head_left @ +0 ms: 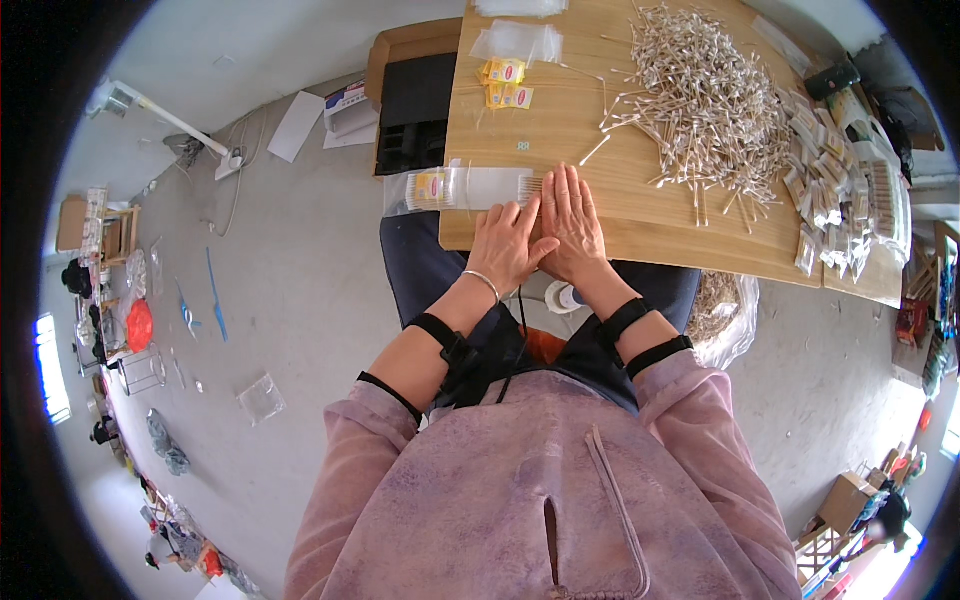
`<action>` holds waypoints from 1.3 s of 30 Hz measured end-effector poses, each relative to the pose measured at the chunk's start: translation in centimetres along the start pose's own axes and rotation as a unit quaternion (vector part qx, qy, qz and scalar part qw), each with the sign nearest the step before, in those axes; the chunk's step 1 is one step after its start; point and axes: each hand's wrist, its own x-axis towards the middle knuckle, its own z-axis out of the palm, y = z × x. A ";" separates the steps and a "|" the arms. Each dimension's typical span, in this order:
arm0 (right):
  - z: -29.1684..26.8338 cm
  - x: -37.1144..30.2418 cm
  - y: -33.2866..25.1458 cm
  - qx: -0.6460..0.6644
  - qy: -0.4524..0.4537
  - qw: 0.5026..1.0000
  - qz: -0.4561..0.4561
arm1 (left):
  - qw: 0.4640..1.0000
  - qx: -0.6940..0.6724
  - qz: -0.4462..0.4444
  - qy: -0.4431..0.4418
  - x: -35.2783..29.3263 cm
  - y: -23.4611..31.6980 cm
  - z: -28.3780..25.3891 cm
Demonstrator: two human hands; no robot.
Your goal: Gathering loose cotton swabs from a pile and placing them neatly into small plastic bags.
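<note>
My left hand (507,243) and my right hand (572,222) lie side by side at the near edge of a wooden table (540,130), fingers stretched flat. Both press down on the right end of a clear plastic bag (470,187) with a yellow label, which hangs over the table's left corner. Thin sticks show inside the bag by my fingertips. A big loose heap of cotton swabs (705,100) lies to the right, beyond my right hand. Two small yellow label packs (507,83) sit further back.
Several filled small packets (830,190) pile up at the table's right edge. Empty clear bags (515,42) lie at the far side. A black box (415,110) stands left of the table. A plastic sack of swabs (725,310) sits under it. Scraps litter the concrete floor (280,300).
</note>
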 end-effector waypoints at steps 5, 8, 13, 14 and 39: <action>0.1 0.0 0.1 -0.013 -0.024 1.000 0.007 | 1.000 -0.020 -0.007 0.011 0.2 0.2 -0.1; 0.3 0.0 0.1 0.001 -0.014 1.000 0.006 | 0.999 -0.041 -0.018 0.023 0.5 0.3 -0.1; 0.2 0.0 -0.1 0.003 -0.001 1.000 0.006 | 0.999 -0.029 -0.024 0.016 0.8 0.2 -0.2; 0.2 0.0 -0.1 -0.001 -0.002 1.000 0.008 | 0.999 -0.033 -0.027 0.008 0.9 0.3 -0.3; 0.3 0.0 -0.2 -0.020 0.032 0.999 0.001 | 0.997 -0.042 -0.056 -0.035 2.1 0.2 -0.8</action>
